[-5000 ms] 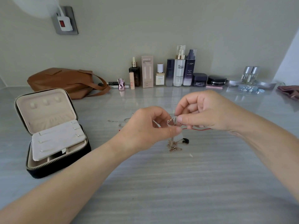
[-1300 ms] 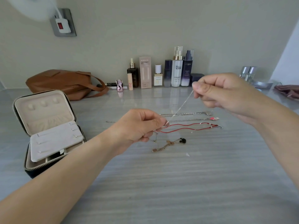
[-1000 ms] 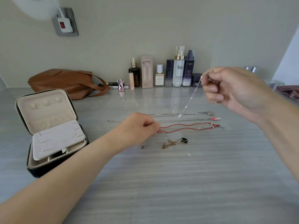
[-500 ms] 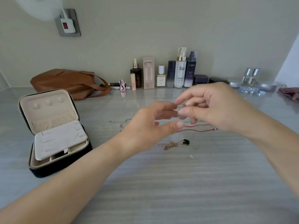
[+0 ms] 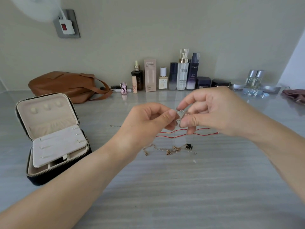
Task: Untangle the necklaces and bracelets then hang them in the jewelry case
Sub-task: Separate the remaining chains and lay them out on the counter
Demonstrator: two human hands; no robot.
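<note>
Nothing is hung yet: the jewelry case (image 5: 54,138) sits open near the bench's left edge, hooks bare. A thin silver chain (image 5: 180,113) is pinched between left hand (image 5: 148,123) & right hand (image 5: 214,111), both raised mid-bench (clasp work, probably). Red cord (image 5: 173,135) & gold chain (image 5: 165,148) lie below, approx. centre.

Near half of the surface (image 5: 173,192) is left bare; the left edge is taken by the open jewelry case (image 5: 52,138); the back wall is lined by bottles (image 5: 182,70) and a brown bag (image 5: 66,85); loose chains (image 5: 166,149) and red cord (image 5: 171,135) are spread mid-surface under both hands.
</note>
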